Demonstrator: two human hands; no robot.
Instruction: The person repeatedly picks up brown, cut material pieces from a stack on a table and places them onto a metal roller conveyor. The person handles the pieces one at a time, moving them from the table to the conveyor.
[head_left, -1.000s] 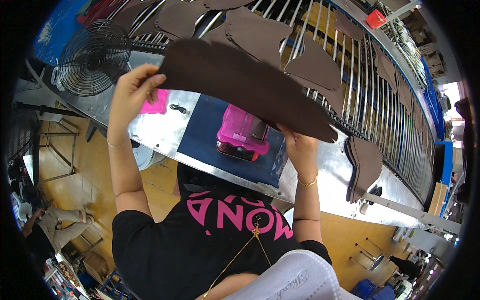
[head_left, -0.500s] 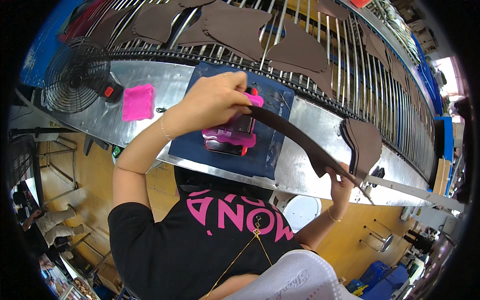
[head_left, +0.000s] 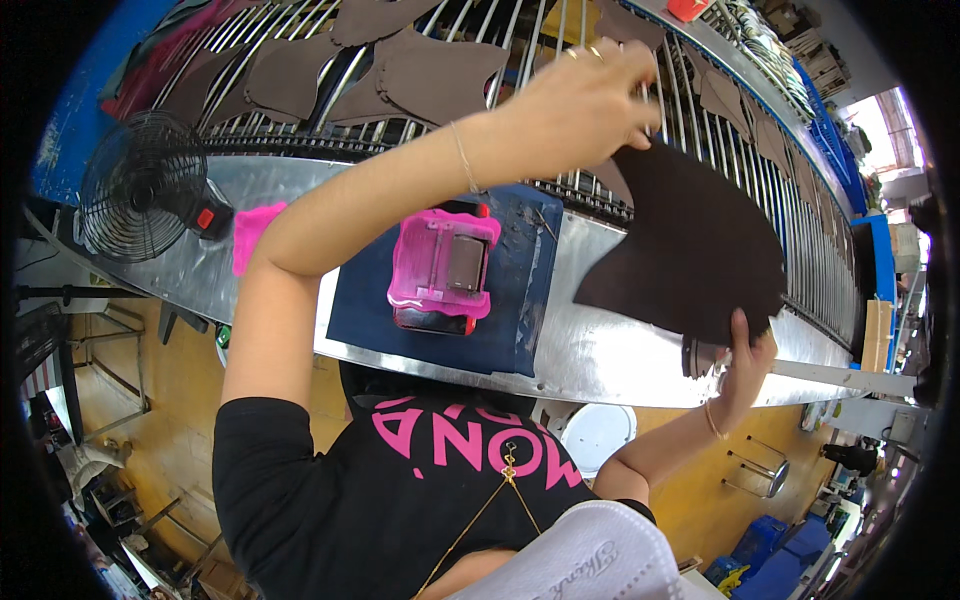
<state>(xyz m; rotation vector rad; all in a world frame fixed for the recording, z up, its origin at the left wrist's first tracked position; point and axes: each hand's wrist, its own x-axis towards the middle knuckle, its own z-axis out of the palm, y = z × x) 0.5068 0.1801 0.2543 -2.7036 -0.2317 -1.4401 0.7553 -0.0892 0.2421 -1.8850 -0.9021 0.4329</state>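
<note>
A curved dark brown sheet piece [head_left: 700, 250], like cut leather, is stretched between my two hands above the right part of the metal table. My left hand [head_left: 590, 105], raised over the conveyor bars, pinches its upper left corner. My right hand [head_left: 745, 365] grips the lower right edge, thumb on the near face. Left of the piece, a pink-coated device [head_left: 440, 262] with a grey roller and a dark, red-ended base sits on a blue mat [head_left: 370, 320]. A stack of brown pieces [head_left: 697, 357] is mostly hidden behind the held piece.
A conveyor of metal bars [head_left: 540, 40] runs along the far side, carrying several brown pieces [head_left: 430, 75]. A black fan [head_left: 145, 185] stands at left beside a pink pad [head_left: 255, 235], partly covered by my arm. The metal table's front edge [head_left: 590, 392] curves toward me.
My left hand has swung right and away, from above the pink device to over the conveyor. My right hand has shifted slightly right. The brown piece has turned from edge-on to broadside.
</note>
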